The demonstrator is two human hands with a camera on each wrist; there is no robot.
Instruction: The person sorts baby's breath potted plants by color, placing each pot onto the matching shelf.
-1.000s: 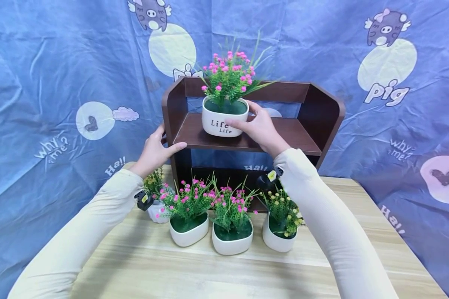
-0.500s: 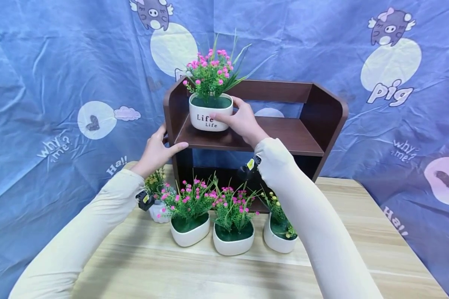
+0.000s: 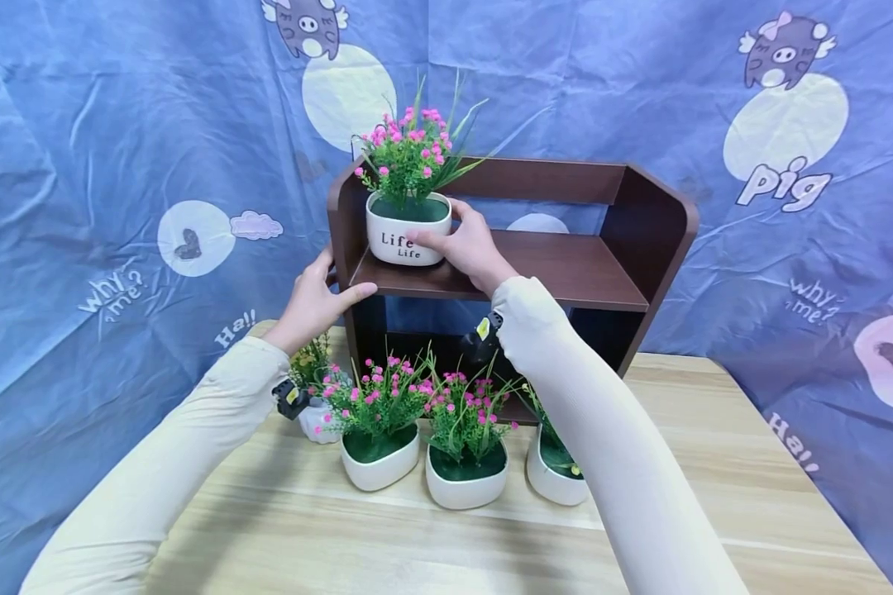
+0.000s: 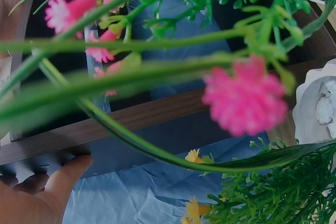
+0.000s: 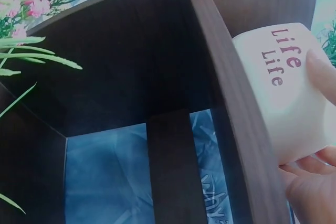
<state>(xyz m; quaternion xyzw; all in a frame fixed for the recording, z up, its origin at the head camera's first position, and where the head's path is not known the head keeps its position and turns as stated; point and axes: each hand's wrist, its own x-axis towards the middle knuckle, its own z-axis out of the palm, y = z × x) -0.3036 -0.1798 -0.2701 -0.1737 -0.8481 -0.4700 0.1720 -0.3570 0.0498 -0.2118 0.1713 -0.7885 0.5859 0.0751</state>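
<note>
My right hand (image 3: 475,246) grips the right side of a white pot lettered "Life Life" (image 3: 409,235), thumb on its front. Pink artificial flowers (image 3: 409,145) and long green blades rise from it. The pot stands upright at the left end of the upper board of a dark brown wooden shelf (image 3: 558,263). In the right wrist view the same pot (image 5: 286,93) shows beside the board's front edge, with the thumb and fingers around it. My left hand (image 3: 314,299) rests against the shelf's left side panel, thumb toward the upper board's edge, other fingers partly hidden behind the panel.
Two white pots with pink flowers (image 3: 379,471) (image 3: 467,492) stand on the wooden table (image 3: 387,545) before the shelf. A yellow-flowered pot (image 3: 554,475) is partly behind my right sleeve. Another small pot (image 3: 317,421) sits under my left wrist. A blue printed cloth (image 3: 119,124) hangs behind.
My right hand has carried the lettered flowerpot leftward along the upper board, then slightly down at its left end. The left hand has stayed on the side panel.
</note>
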